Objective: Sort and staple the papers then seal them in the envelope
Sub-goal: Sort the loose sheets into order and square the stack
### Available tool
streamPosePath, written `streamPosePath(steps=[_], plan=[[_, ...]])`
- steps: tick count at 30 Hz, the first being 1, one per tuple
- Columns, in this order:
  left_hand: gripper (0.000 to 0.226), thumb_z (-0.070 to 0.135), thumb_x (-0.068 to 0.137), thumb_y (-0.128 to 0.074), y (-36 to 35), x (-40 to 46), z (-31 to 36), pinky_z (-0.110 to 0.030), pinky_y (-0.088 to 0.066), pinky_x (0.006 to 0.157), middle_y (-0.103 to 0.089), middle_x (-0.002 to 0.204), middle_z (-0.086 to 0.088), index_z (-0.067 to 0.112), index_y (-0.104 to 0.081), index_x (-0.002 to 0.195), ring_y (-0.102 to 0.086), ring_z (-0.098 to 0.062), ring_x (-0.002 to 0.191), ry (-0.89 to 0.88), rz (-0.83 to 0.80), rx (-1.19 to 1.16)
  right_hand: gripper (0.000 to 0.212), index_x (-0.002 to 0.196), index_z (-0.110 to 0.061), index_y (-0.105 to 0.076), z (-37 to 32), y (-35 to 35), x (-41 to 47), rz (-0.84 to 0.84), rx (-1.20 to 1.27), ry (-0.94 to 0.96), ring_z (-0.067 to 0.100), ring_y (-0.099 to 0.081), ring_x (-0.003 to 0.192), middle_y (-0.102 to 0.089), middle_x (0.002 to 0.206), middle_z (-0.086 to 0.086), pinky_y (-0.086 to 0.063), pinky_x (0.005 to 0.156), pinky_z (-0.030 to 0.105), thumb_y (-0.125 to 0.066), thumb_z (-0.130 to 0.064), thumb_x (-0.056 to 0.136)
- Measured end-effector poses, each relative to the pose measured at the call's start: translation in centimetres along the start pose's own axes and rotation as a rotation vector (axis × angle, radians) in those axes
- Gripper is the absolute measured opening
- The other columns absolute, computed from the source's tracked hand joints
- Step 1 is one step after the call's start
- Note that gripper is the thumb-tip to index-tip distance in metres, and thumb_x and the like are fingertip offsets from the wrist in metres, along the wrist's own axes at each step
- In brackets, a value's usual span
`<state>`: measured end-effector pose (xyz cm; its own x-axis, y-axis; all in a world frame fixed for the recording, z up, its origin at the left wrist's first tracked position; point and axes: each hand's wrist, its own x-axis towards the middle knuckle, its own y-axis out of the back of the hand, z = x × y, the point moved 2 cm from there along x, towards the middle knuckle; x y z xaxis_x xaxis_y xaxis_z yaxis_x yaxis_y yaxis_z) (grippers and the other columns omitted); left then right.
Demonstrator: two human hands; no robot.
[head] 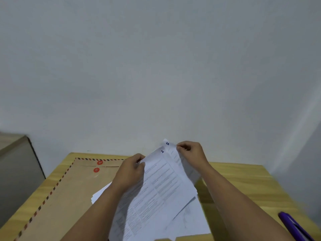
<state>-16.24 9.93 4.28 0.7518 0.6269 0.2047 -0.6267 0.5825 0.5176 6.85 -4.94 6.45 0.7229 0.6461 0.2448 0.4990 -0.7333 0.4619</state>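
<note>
Both hands hold up printed white papers (161,185) above the table. My left hand (132,169) pinches the left edge of the front sheet, marked "1" at its top corner. My right hand (190,149) pinches the top of the sheet behind it, marked "5". More loose sheets (192,221) lie underneath on the table. A large brown envelope (69,193) with a striped border and two red string buttons lies flat on the left, partly under the papers. A purple stapler (293,226) sits at the right edge of the table.
The wooden table (243,178) stands against a plain white wall. A grey-brown box or cabinet (15,162) stands to the left of the table.
</note>
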Motion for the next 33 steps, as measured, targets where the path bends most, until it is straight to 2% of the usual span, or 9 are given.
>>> streamPosePath(steps=[2,6,11,15,18,21,25,29,33], plan=[[0.021,0.013,0.098,-0.054,1.0,-0.5,2.0,-0.03,-0.048,0.069,-0.069,0.08,0.014,0.025,-0.066,0.087,-0.061,-0.003,0.073,-0.027,0.069,-0.003,0.008,0.091,-0.015,-0.082,-2.5,1.0,-0.8,-0.033,0.094,0.009,0.002,-0.07,0.083,-0.08,0.093,-0.003,-0.052,0.077,0.015,-0.076,-0.011,0.093],[0.019,0.016,0.097,-0.056,2.7,-1.3,5.1,-0.033,-0.048,0.067,-0.069,0.081,0.011,0.026,-0.066,0.085,-0.062,-0.009,0.076,-0.069,0.185,-0.019,0.007,0.091,-0.013,-0.081,-6.2,2.4,-2.2,-0.109,0.198,0.007,0.0,-0.069,0.079,-0.078,0.091,-0.002,-0.054,0.072,0.012,-0.076,-0.01,0.094],[0.011,0.021,0.099,-0.057,4.1,-2.3,7.6,-0.025,-0.042,0.074,-0.063,0.1,0.01,0.025,-0.065,0.094,-0.059,-0.003,0.092,-0.103,0.262,0.027,0.008,0.091,-0.017,-0.081,-8.9,3.8,-3.7,-0.153,0.246,0.012,0.008,-0.071,0.089,-0.079,0.092,-0.005,-0.053,0.081,0.021,-0.075,-0.014,0.094],[0.016,0.021,0.097,-0.057,4.8,-3.1,9.2,-0.027,-0.04,0.062,-0.068,0.081,0.011,0.028,-0.065,0.086,-0.058,-0.006,0.071,-0.09,0.247,0.032,0.006,0.093,-0.013,-0.082,-10.3,4.4,-4.6,-0.131,0.313,0.02,0.013,-0.072,0.091,-0.08,0.097,0.003,-0.055,0.089,0.032,-0.075,-0.014,0.094],[0.015,0.021,0.097,-0.056,5.2,-3.5,10.0,-0.029,-0.047,0.065,-0.071,0.085,0.013,0.027,-0.064,0.085,-0.064,-0.009,0.077,-0.086,0.262,0.037,0.007,0.095,-0.013,-0.082,-11.2,4.7,-5.1,-0.118,0.328,0.04,0.016,-0.07,0.09,-0.079,0.101,0.011,-0.055,0.09,0.036,-0.075,-0.014,0.094],[0.017,0.02,0.098,-0.055,5.5,-3.8,10.5,-0.032,-0.049,0.069,-0.07,0.086,0.011,0.026,-0.062,0.083,-0.064,-0.012,0.082,-0.086,0.28,0.046,0.008,0.096,-0.012,-0.081,-11.9,4.9,-5.6,-0.132,0.333,0.05,0.017,-0.068,0.09,-0.077,0.105,0.015,-0.055,0.089,0.035,-0.074,-0.015,0.095],[0.017,0.02,0.099,-0.054,5.7,-3.9,11.0,-0.033,-0.049,0.068,-0.069,0.085,0.009,0.024,-0.061,0.084,-0.063,-0.015,0.082,-0.086,0.315,0.054,0.01,0.1,-0.009,-0.08,-12.7,4.8,-6.2,-0.158,0.345,0.059,0.009,-0.071,0.088,-0.079,0.094,0.003,-0.055,0.084,0.024,-0.078,-0.015,0.092],[0.007,0.02,0.096,-0.057,6.1,-4.0,11.1,-0.031,-0.048,0.068,-0.065,0.095,0.012,0.026,-0.059,0.097,-0.062,-0.012,0.087,-0.075,0.34,0.034,0.02,0.107,-0.01,-0.078,-13.1,4.3,-6.5,-0.179,0.329,0.099,0.019,-0.074,0.082,-0.08,0.096,0.016,-0.06,0.081,0.032,-0.08,-0.005,0.088],[0.018,0.031,0.095,-0.057,6.9,-3.9,10.6,-0.033,-0.051,0.07,-0.065,0.099,0.015,0.034,-0.059,0.112,-0.061,-0.011,0.089,-0.097,0.361,0.175,0.024,0.11,-0.014,-0.077,-13.5,4.2,-6.2,-0.173,0.318,0.128,0.019,-0.075,0.082,-0.08,0.096,0.017,-0.06,0.083,0.031,-0.078,-0.003,0.089]])
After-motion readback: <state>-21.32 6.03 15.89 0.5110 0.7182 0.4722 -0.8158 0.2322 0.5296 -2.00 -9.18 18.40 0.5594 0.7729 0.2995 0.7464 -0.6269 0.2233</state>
